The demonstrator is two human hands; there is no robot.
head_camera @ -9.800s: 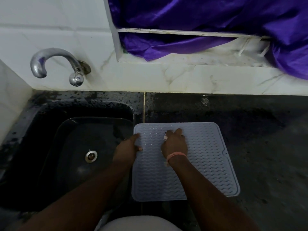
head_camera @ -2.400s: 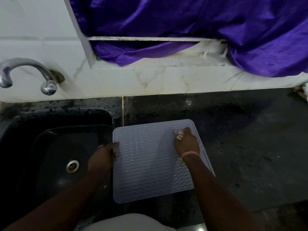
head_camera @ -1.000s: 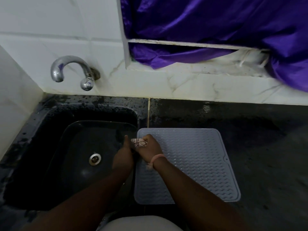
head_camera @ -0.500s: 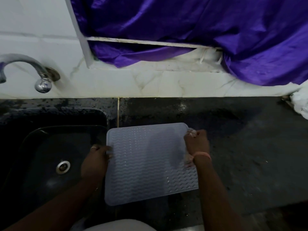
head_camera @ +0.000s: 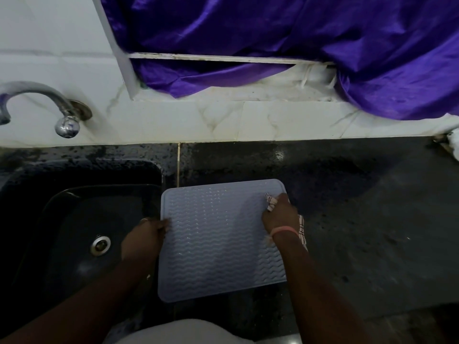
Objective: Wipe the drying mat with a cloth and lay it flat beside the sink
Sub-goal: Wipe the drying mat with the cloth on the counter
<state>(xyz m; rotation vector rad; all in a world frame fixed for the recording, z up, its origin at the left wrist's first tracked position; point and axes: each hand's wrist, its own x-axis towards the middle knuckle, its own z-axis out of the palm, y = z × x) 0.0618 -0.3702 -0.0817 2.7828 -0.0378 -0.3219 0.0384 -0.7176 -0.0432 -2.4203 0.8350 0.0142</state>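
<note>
Our drying mat [head_camera: 218,239] lies flat on the dark counter [head_camera: 360,232], its left edge just beside the sink [head_camera: 74,232]. At the mat's nine o'clock edge our left hand [head_camera: 144,237] grips the rim, fingers curled round it. Toward two o'clock our right hand [head_camera: 279,214] bunches the cloth [head_camera: 271,202] in curled fingers — pressed on the mat's far right corner. Tap [head_camera: 37,100] at ten o'clock — purple fabric [head_camera: 298,33] at twelve.
</note>
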